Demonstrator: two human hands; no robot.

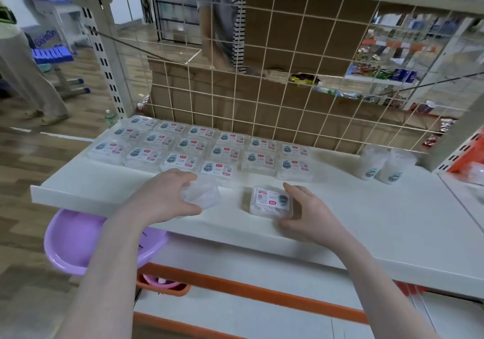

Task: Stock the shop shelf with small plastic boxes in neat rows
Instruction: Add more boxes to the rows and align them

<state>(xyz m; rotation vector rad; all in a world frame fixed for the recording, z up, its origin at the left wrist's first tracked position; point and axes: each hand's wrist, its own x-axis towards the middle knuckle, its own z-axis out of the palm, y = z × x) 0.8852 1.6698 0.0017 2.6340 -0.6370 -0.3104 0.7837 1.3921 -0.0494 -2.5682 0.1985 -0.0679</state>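
Left hand (167, 194) gripping clear plastic box (203, 193) with plain side up, near front edge of white metal shelf (366, 223). Right hand (306, 213) curling round second clear box (271, 201) – label up, turned toward person. Rows of labelled clear boxes (207, 147) lying along back-left part of shelf.

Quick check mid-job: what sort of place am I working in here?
Most likely a small retail shop: a white display shelf with rows of labelled plastic boxes, a wire-grid back panel, and further stocked shelves visible behind it.
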